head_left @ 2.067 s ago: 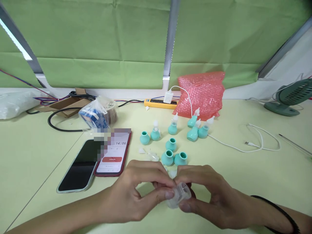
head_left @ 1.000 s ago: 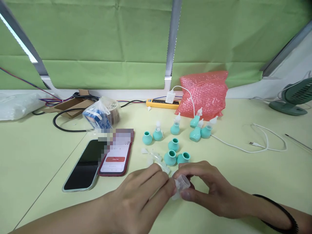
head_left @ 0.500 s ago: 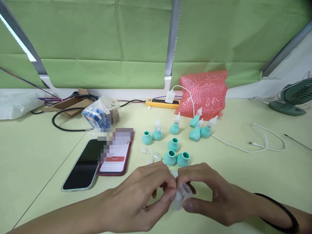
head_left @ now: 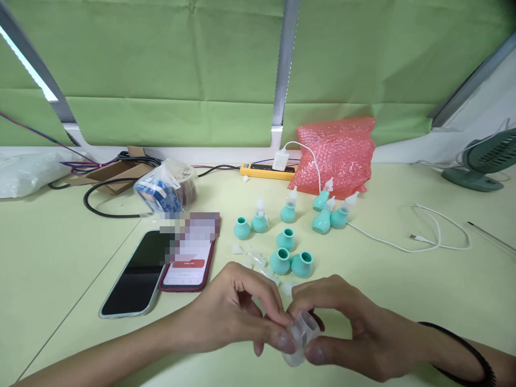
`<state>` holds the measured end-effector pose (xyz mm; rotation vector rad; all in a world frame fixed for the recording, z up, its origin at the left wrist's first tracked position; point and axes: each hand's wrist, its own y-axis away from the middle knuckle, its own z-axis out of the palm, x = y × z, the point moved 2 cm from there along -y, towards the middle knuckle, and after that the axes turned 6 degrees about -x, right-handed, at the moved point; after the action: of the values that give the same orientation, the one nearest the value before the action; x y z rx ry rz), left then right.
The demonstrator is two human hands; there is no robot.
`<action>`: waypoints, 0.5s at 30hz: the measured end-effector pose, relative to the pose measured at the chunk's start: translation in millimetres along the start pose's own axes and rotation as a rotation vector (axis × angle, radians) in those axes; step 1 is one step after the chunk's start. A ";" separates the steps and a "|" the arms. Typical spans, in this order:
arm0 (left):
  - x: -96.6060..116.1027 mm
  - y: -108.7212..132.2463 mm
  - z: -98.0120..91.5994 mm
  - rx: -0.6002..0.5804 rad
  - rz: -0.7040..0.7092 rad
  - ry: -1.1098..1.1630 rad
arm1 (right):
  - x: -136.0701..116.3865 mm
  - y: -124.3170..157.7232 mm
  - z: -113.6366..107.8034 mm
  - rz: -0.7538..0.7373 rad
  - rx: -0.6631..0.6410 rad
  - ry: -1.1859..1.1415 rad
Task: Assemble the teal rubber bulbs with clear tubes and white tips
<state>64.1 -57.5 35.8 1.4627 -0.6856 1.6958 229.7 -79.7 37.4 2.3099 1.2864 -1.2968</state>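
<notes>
Left hand [head_left: 237, 314] arched, thumb and fingertips pinched on a translucent, cylindrical plastic piece [head_left: 302, 334]; right hand [head_left: 358, 333], thumb and forefinger bowed in a C, clamped on its other side. Piece tilted between the 2 hands, well in from the far edge of the smooth, pale yellow-green table [head_left: 403, 290]; 3 round, turquoise, open-mouthed bulbs [head_left: 303, 267] stand just beyond.

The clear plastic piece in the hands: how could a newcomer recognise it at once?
On the table, find the green bulbs. Nearer the camera, the left hand and right hand hold a clear piece with a round open mouth; the neighbouring clear bits lie loose.
</notes>
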 end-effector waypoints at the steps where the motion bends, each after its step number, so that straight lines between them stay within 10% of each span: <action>1: 0.8 0.4 0.1 -0.006 -0.004 0.001 | -0.2 0.2 0.1 0.003 -0.005 -0.001; 11: 4.3 15.6 13.3 0.198 0.659 -1.397 | 10.1 0.4 5.5 0.091 0.148 -0.029; 15: -1.8 15.7 12.6 0.225 0.680 -1.605 | 11.5 -0.1 7.0 0.097 0.183 -0.021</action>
<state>58.1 -76.8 37.9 2.8650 -1.9894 0.5899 228.1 -76.6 24.4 2.4391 1.0750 -1.4562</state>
